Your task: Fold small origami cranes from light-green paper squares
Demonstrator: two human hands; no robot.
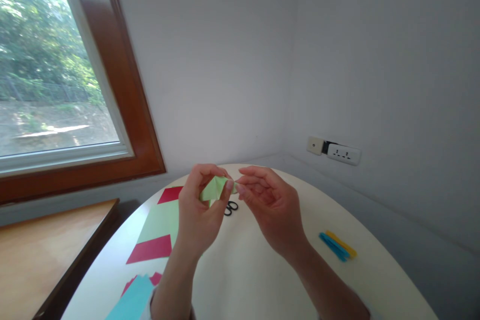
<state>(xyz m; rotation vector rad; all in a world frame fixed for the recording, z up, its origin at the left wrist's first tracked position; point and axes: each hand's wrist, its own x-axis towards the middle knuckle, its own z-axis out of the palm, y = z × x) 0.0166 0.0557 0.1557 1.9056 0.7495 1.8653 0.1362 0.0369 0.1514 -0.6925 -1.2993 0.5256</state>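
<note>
A piece of folded light green paper (214, 188) is held up over the far part of the table. My left hand (200, 210) is closed round it, the thumb pressing on its right side. My right hand (272, 205) pinches the paper's narrow right end between thumb and forefinger, its other fingers loosely curled. Just below and behind the paper lie scissors (231, 207), of which only the black handle loops show; the left hand hides the rest.
On the white round table (240, 280), red paper (152, 249), a light green sheet (159, 220) and blue paper (131, 300) lie at left. Blue strips (333, 246) and yellow strips (342, 244) lie at right. A power socket (344, 154) is on the wall.
</note>
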